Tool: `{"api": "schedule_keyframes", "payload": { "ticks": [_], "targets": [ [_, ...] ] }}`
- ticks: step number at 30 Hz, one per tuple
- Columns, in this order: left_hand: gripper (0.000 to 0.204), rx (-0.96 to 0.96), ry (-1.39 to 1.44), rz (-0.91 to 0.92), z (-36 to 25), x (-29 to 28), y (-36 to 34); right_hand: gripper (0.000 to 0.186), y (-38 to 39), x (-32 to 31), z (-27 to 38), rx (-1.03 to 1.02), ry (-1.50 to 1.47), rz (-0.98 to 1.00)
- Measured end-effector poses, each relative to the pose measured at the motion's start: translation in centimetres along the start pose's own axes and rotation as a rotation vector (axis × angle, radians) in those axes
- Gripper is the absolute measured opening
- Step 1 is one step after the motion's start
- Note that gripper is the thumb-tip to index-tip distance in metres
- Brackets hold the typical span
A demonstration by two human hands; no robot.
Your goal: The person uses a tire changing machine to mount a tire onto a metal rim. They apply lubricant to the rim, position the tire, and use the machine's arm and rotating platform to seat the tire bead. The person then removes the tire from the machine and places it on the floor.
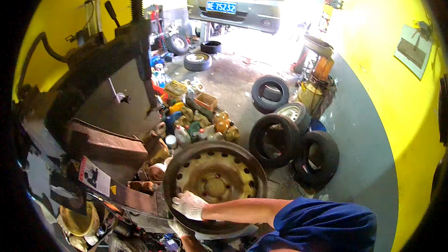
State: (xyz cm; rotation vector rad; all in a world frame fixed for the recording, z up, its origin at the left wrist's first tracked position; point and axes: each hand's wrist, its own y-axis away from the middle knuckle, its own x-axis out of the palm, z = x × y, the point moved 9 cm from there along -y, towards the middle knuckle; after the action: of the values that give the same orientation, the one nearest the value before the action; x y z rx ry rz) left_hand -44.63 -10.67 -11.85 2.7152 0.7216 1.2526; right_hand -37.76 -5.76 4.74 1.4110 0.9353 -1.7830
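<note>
A wheel with a dull cream steel rim [215, 168] and black tire lies nearly flat in front of me, on the tire machine. My right hand [189, 204], in a white knitted glove, reaches across from the lower right and grips the wheel's left side, fingers curled at the rim. My left hand [179, 228], also gloved, is lower, at the tire's bottom-left edge; its fingers are mostly hidden. A pinkish metal arm of the machine [102, 142] is just left of the wheel.
The black machine column [70, 74] stands left. Several oil jugs [200, 121] crowd the floor ahead. Loose tires [315, 156] and a drum-like stand [310, 93] sit by the yellow right wall [406, 112]. A raised vehicle [235, 2] is at the back, with wheels [197, 62] below.
</note>
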Motion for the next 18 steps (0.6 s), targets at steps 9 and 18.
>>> {"api": "schedule_keyframes", "payload": {
  "ticks": [9, 18],
  "targets": [
    [0.034, -0.063, -0.289, 0.030, 0.3, -0.6, 0.8, 0.021, 0.5, -0.3, -0.4, 0.000, -0.050, 0.047],
    [0.052, -0.147, -0.582, 0.257, 3.2, -3.6, -0.9, 0.020, -0.5, -0.3, -0.1, 0.012, -0.118, 0.081]
  ]
}}
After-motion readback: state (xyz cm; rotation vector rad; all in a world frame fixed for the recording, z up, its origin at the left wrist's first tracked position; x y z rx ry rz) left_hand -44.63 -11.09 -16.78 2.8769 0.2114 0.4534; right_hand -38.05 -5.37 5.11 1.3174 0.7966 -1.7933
